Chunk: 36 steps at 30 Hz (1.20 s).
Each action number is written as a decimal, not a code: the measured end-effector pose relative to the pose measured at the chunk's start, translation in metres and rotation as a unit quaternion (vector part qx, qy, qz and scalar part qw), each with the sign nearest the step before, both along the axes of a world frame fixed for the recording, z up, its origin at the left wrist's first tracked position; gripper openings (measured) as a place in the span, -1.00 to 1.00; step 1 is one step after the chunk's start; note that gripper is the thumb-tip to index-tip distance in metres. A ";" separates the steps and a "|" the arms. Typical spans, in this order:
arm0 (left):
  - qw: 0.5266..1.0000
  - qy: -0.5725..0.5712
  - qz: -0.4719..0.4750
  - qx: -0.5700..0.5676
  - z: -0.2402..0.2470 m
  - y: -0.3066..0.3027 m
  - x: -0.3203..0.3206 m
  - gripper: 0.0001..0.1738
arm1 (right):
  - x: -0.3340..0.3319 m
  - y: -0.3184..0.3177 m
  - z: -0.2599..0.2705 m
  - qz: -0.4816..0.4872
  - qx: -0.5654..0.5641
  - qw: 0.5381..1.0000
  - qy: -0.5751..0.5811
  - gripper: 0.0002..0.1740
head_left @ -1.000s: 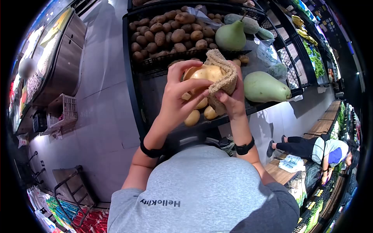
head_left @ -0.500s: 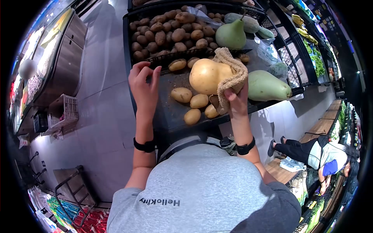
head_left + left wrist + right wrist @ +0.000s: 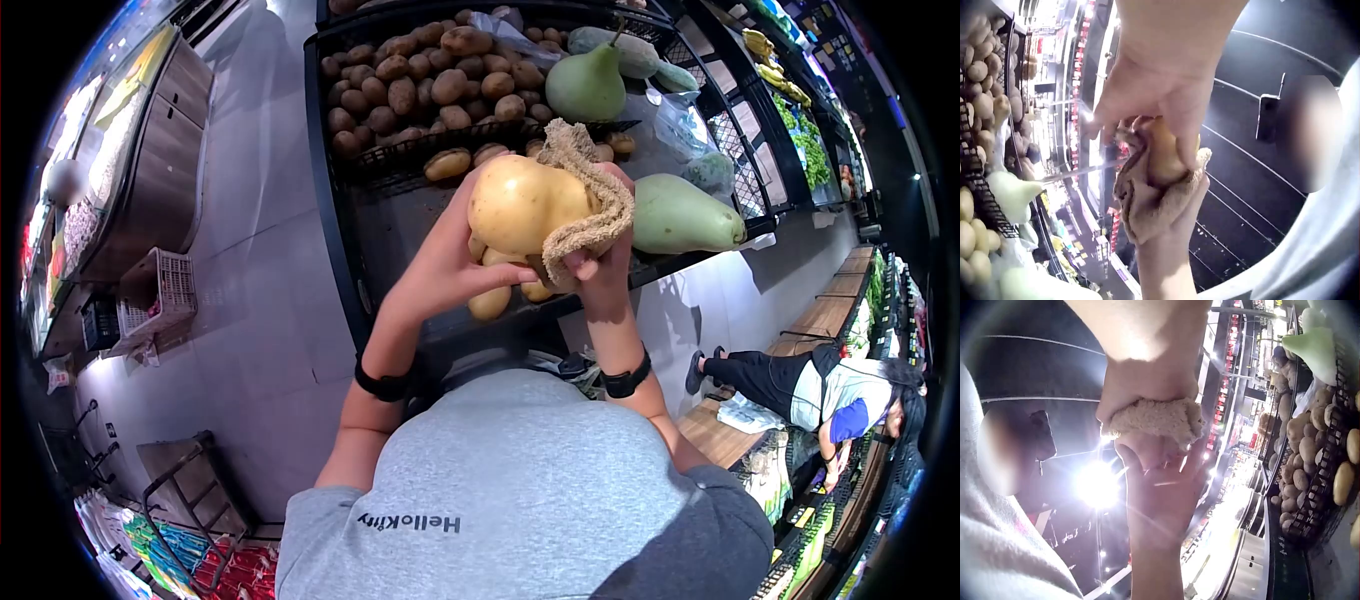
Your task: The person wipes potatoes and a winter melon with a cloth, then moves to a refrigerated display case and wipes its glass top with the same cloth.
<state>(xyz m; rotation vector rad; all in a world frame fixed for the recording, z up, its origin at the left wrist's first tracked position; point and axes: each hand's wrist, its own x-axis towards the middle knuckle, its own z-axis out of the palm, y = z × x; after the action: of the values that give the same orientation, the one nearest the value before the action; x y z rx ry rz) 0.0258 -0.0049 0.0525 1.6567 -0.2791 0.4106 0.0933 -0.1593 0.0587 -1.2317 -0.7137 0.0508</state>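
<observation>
The squash point(image 3: 520, 205) is up off the dark surface point(image 3: 385, 235), held between the two hands above some loose potatoes point(image 3: 489, 303). The cloth point(image 3: 612, 205) lies around its narrower end, on the right, while the broad left end shows bare yellow skin. That bare end looks smooth and glossy – but how much of the skin the cloth has gone over, and how much is left, I cannot tell; the underside is hidden.

The left hand point(image 3: 445, 268) cups the broad end, thumb along the lower side and the other fingers mostly behind; the left wrist view shows it curving over the squash. The right hand point(image 3: 604, 265) grips the cloth against the narrow end, thumb pressed into the folds. Farther back are the heaped potatoes point(image 3: 402, 97) and a green gourd point(image 3: 587, 85), with a larger gourd point(image 3: 685, 215) just beside the right hand.

Half a second ago the left hand was off the squash, raised to its left; now it is against it – and covers potatoes that showed then. The right hand has kept its grip on the cloth.
</observation>
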 end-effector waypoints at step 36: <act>0.978 -0.092 0.145 -0.117 -0.005 -0.010 -0.006 -0.05 | -0.003 -0.003 -0.007 0.170 -0.177 0.956 0.162 -0.55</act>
<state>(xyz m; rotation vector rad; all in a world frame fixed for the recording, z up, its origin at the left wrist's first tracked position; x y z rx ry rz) 0.0200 -0.0147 0.0473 1.4309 -0.1174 0.7900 0.0900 -0.1627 0.0521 -1.3837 -0.6365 0.6772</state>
